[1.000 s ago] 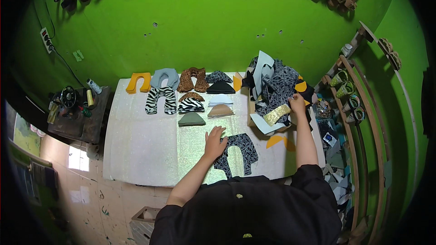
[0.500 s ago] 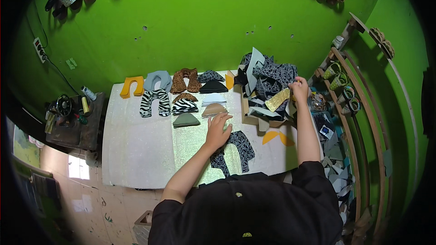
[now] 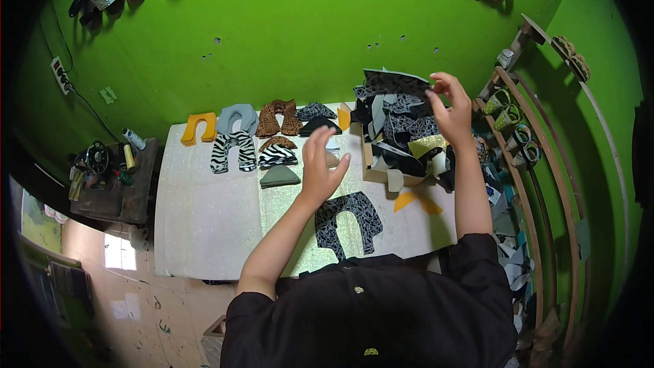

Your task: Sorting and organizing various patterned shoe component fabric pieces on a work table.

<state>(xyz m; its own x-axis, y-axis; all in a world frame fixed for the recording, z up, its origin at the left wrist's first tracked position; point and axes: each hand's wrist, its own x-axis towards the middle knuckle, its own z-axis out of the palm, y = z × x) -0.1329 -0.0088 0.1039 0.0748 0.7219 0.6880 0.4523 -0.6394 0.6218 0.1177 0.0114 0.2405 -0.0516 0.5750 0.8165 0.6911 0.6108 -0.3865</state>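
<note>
My right hand (image 3: 449,105) pinches one end of a flat, dark patterned material piece (image 3: 397,82) with a pale edge, lifted above an open cardboard box (image 3: 368,163) heaped with patterned, black and grey scraps. A gold piece (image 3: 427,144) lies on the heap. With its fingers apart, my left hand (image 3: 321,169) is over the table by the stacks of half-round pieces, partly hiding them. Below it lies a U-shaped black-and-grey patterned piece (image 3: 370,215). Green half-round pieces (image 3: 280,176) and a zebra-striped U-shape (image 3: 234,152) lie to the left.
Further U-shaped stacks, yellow (image 3: 199,128), grey and leopard-print, line the back of the white table (image 3: 204,232). Orange pieces (image 3: 417,201) lie before the box. A sewing machine (image 3: 95,159) stands at left; wooden racks (image 3: 538,197) hold sandals at right. Offcuts pile beside the table.
My right hand has risen and lifted the patterned piece from the box; the gold piece is left lower on the heap. My left hand has moved slightly up and left, off the brown half-round pieces.
</note>
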